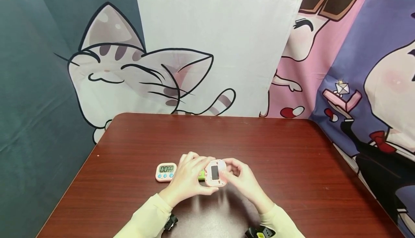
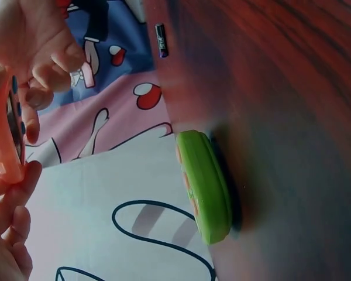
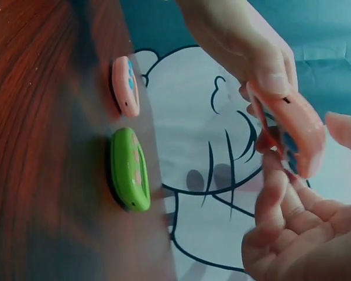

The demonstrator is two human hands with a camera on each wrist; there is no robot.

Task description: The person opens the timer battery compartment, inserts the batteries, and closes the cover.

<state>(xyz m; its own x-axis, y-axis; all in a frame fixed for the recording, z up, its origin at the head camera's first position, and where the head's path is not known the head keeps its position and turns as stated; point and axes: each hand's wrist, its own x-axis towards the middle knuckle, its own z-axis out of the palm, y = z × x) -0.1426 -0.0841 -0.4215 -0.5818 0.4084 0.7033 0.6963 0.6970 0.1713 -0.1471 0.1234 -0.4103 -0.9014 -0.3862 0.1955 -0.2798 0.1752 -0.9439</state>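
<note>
My left hand (image 1: 186, 180) grips a pink digital timer (image 1: 214, 173) by its edges, with the thumb below and the fingers above. The timer is raised over the table, and its back with a dark rectangle faces the head camera. From the other side, my right hand (image 1: 247, 183) holds the timer's right edge, its thumb over the back and curled fingers (image 3: 275, 181) at the button side. Behind the hands lies a green timer (image 2: 205, 187), mostly hidden in the head view. Left of the left hand sits a second pink timer (image 1: 166, 172) with blue buttons, reading 00:00.
A small dark battery (image 2: 161, 40) lies on the brown table (image 1: 279, 140) beyond the green timer in the left wrist view. Cartoon-printed cloth (image 1: 227, 32) hangs behind the table's far edge.
</note>
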